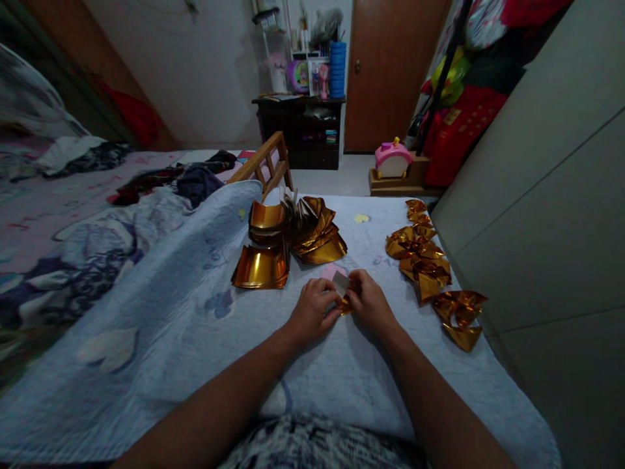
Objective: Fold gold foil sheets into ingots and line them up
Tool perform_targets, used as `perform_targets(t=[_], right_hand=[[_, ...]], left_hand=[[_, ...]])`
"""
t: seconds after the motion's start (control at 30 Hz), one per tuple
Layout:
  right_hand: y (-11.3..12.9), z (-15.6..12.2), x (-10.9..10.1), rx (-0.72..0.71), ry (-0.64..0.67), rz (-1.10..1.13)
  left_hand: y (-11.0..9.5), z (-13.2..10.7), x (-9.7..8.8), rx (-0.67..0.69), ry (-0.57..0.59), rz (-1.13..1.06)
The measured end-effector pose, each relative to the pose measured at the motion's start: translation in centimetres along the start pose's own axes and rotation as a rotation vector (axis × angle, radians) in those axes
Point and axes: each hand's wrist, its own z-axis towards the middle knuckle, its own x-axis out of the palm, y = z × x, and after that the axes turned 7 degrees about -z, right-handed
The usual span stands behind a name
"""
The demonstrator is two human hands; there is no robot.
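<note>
Between my two hands is a small sheet of gold foil paper (340, 283), its pale backing facing up and a bit of shiny gold showing below. My left hand (315, 306) grips its left side with bent fingers. On the other side my right hand (368, 299) pinches the right edge. Ahead and to the left lie stacks of curled gold foil sheets (261, 266), several layers thick. Along the right edge of the bed sits a row of folded gold foil pieces (422, 260), with another folded piece (461, 316) nearer to me.
A light blue quilted sheet (195, 365) covers the surface under my hands. A wooden bed rail (273, 156) stands behind the stacks. To the right rises a pale cabinet (551, 228). Rumpled clothes (195, 182) lie on the left. A pink toy (393, 158) stands beyond the bed.
</note>
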Motion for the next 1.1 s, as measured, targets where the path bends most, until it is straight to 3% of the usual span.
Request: perform_targets(t=[0.13,0.23,0.37,0.47,0.7,0.93,1.1], right_hand=[[0.4,-0.4,-0.4,0.008,0.035,0.133],[0.7,-0.6,-0.6,-0.070,0.025,0.120],[1.3,-0.6,-0.6,-0.226,-0.021,0.147],[1.8,-0.7,-0.6,-0.252,-0.021,0.202],[2.2,-1.1,-1.0,-0.021,0.024,0.429],[1.7,-1.3,-1.3,0.217,0.129,0.819],[1.5,-1.1,-1.1,0.286,0.238,0.950]], left_hand=[[0.0,-0.2,0.1,-0.025,-0.143,0.047],[-0.1,-0.1,0.0,0.027,-0.215,0.109],[-0.1,0.2,-0.3,0.122,-0.197,0.104],[0.1,0.4,-0.7,0.105,-0.144,-0.017],[-0.2,0.6,-1.4,0.024,-0.177,-0.289],[-0.2,0.8,-1.4,-0.350,-0.375,-0.739],[-0.4,1.2,-1.7,-0.469,-0.459,-1.029]])
